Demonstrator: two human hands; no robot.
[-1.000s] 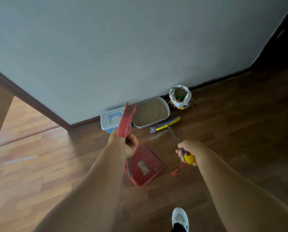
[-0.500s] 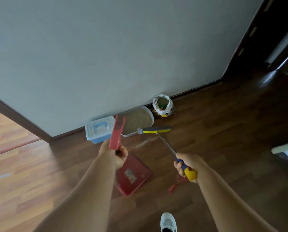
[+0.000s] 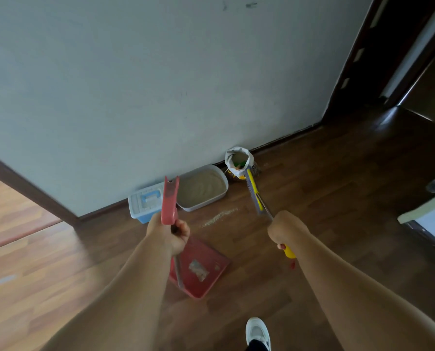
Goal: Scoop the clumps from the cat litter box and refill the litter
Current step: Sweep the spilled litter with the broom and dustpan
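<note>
Glossy wood floor (image 3: 338, 198), matt painted wall (image 3: 160, 84), smooth red plastic dustpan (image 3: 203, 267), pale plastic litter box (image 3: 225, 184) with grainy matt litter (image 3: 201, 188), white-and-blue plastic case (image 3: 145, 201) left of the litter box, crumpled white bag (image 3: 238, 154) right of it, metal-shafted plastic broom (image 3: 254, 191).

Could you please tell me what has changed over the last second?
The broom swung rightward: its head went from lying crosswise in front of the litter box to pointing toward the litter bag. Nothing was grasped or released: the right hand still holds the broom, the left hand the dustpan handle. The spilled litter and the clump in the dustpan stayed put.
</note>
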